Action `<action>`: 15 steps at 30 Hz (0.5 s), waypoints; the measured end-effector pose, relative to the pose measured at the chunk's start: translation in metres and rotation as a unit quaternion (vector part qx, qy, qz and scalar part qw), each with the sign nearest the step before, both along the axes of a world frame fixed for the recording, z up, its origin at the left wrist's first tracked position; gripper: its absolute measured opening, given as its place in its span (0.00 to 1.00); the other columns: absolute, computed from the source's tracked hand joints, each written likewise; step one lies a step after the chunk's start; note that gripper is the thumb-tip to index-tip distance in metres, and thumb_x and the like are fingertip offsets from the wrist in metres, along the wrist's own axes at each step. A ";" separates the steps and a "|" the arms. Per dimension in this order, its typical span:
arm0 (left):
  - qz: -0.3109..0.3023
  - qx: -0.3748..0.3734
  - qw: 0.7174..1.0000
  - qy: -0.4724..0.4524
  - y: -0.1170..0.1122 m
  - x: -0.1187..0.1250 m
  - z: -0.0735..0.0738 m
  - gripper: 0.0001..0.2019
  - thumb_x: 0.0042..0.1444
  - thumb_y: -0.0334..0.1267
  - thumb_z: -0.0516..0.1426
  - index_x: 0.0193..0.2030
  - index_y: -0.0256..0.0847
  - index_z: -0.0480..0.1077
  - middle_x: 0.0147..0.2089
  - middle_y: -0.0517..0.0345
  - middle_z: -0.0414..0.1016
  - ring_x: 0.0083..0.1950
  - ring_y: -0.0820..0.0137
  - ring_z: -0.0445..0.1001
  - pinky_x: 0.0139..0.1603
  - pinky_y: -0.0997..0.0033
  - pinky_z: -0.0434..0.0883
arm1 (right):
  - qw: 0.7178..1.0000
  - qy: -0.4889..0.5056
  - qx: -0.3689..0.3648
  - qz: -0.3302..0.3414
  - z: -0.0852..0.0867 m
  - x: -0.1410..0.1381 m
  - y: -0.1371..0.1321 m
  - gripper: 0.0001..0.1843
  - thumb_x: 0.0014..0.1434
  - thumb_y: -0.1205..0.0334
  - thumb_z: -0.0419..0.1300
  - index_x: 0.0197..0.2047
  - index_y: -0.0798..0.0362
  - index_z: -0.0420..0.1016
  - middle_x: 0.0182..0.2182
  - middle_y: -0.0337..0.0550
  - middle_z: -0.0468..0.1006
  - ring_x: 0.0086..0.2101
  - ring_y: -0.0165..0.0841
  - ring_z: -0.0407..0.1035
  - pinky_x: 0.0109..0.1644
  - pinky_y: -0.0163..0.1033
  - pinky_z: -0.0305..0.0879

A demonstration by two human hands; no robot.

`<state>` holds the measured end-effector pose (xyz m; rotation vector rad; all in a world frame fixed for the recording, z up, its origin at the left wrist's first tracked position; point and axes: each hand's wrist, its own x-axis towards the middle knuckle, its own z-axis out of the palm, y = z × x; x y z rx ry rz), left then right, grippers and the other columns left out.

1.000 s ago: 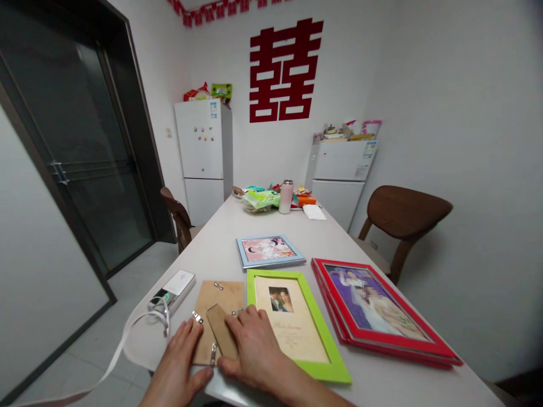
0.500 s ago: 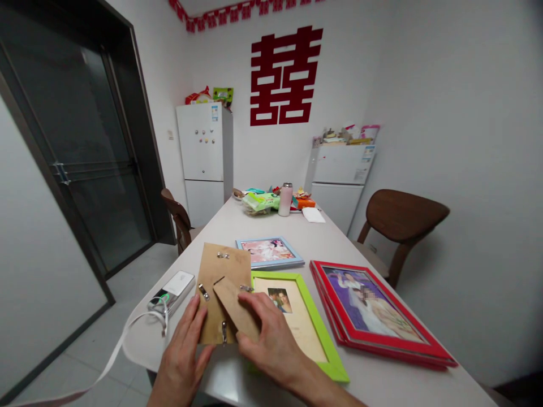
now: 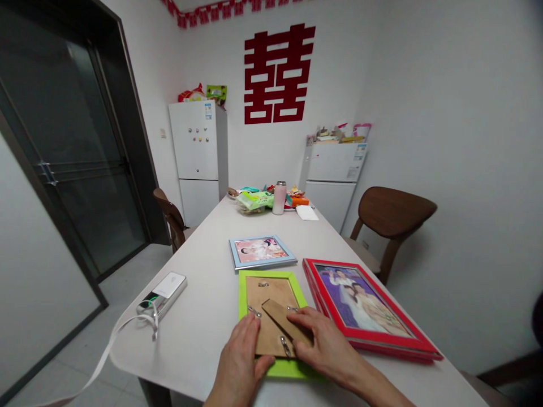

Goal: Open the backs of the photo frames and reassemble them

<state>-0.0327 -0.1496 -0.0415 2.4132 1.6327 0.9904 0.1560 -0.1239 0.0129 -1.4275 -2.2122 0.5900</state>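
A brown picture-frame backing board [image 3: 269, 288] lies over the opening of a lime-green picture frame [image 3: 242, 291] on the table. Metal turn clips [image 3: 285, 346] and a slanting stand leg [image 3: 283, 318] show on its upper side. My left hand [image 3: 241, 353] grips the board's left edge, thumb at the near corner. On the other side, my right hand [image 3: 328, 345] holds the board's right part, its fingers closed around the stand leg and edge. Whether the board is fully down inside the frame, I cannot tell.
Red picture frames [image 3: 311, 282] are stacked at right, a blue picture frame [image 3: 235, 254] lies beyond. A power bank [image 3: 167, 291] with a white cable [image 3: 114, 333] sits at left. A pink bottle [image 3: 279, 199] and snack packs [image 3: 254, 200] stand at the far end.
Both hands have carried the backing board to the right, from beside the green frame to over its opening. It now covers the small photo that showed there. The view has shifted slightly.
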 end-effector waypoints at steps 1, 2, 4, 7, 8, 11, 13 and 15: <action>0.009 -0.025 1.000 0.004 0.000 0.001 0.004 0.25 0.40 0.33 0.59 0.49 0.34 0.62 0.50 0.43 0.67 0.51 0.59 0.65 0.50 0.59 0.66 | 1.000 -0.007 0.006 -0.002 -0.003 0.000 0.001 0.23 0.41 0.66 0.52 0.44 0.56 0.70 0.40 0.48 0.69 0.41 0.35 0.63 0.47 0.39 0.57; 0.018 -0.050 0.999 0.008 -0.001 0.002 0.009 0.23 0.41 0.33 0.58 0.48 0.34 0.63 0.50 0.43 0.68 0.51 0.59 0.65 0.50 0.58 0.65 | 1.000 -0.014 0.014 -0.005 -0.007 0.000 0.001 0.23 0.40 0.66 0.52 0.44 0.56 0.70 0.40 0.49 0.69 0.41 0.36 0.62 0.48 0.39 0.57; 0.023 -0.096 0.995 0.019 -0.001 0.002 0.020 0.18 0.44 0.34 0.56 0.45 0.36 0.65 0.49 0.46 0.69 0.52 0.60 0.64 0.52 0.57 0.63 | 0.999 -0.028 0.033 -0.010 -0.013 -0.002 0.002 0.23 0.40 0.67 0.52 0.43 0.57 0.71 0.40 0.50 0.69 0.42 0.37 0.61 0.48 0.40 0.56; 0.013 -0.135 0.990 0.035 -0.001 0.003 0.033 0.14 0.47 0.32 0.52 0.42 0.37 0.67 0.48 0.49 0.70 0.53 0.60 0.62 0.54 0.55 0.60 | 0.997 -0.041 0.063 -0.010 -0.021 -0.003 0.000 0.23 0.39 0.68 0.53 0.42 0.57 0.71 0.39 0.50 0.69 0.42 0.38 0.60 0.48 0.41 0.55; 0.011 -0.142 0.989 0.039 -0.001 0.003 0.036 0.13 0.47 0.31 0.51 0.42 0.37 0.67 0.48 0.49 0.70 0.53 0.60 0.62 0.54 0.54 0.59 | 0.997 -0.043 0.069 -0.011 -0.022 -0.003 0.000 0.23 0.40 0.68 0.53 0.42 0.56 0.71 0.39 0.50 0.69 0.42 0.38 0.60 0.48 0.42 0.55; 0.006 -0.149 0.988 0.035 -0.003 0.003 0.038 0.14 0.48 0.33 0.52 0.43 0.36 0.66 0.49 0.47 0.68 0.54 0.59 0.61 0.55 0.51 0.56 | 0.997 -0.034 0.069 -0.009 -0.023 -0.001 0.002 0.19 0.44 0.65 0.53 0.42 0.55 0.70 0.40 0.49 0.68 0.42 0.37 0.60 0.48 0.42 0.56; -0.017 -0.152 0.988 0.033 -0.005 0.003 0.036 0.19 0.46 0.37 0.54 0.47 0.35 0.64 0.53 0.44 0.65 0.56 0.58 0.58 0.56 0.49 0.53 | 0.997 -0.026 0.075 -0.015 -0.022 0.001 0.007 0.17 0.49 0.64 0.51 0.42 0.55 0.71 0.40 0.49 0.68 0.41 0.36 0.61 0.47 0.40 0.56; -0.046 -0.163 0.985 0.038 -0.007 0.004 0.034 0.23 0.43 0.41 0.57 0.48 0.35 0.63 0.56 0.43 0.60 0.58 0.57 0.55 0.57 0.47 0.49 | 0.995 -0.037 0.090 -0.036 -0.021 0.002 0.014 0.16 0.52 0.65 0.48 0.41 0.56 0.71 0.37 0.49 0.69 0.40 0.35 0.61 0.46 0.39 0.56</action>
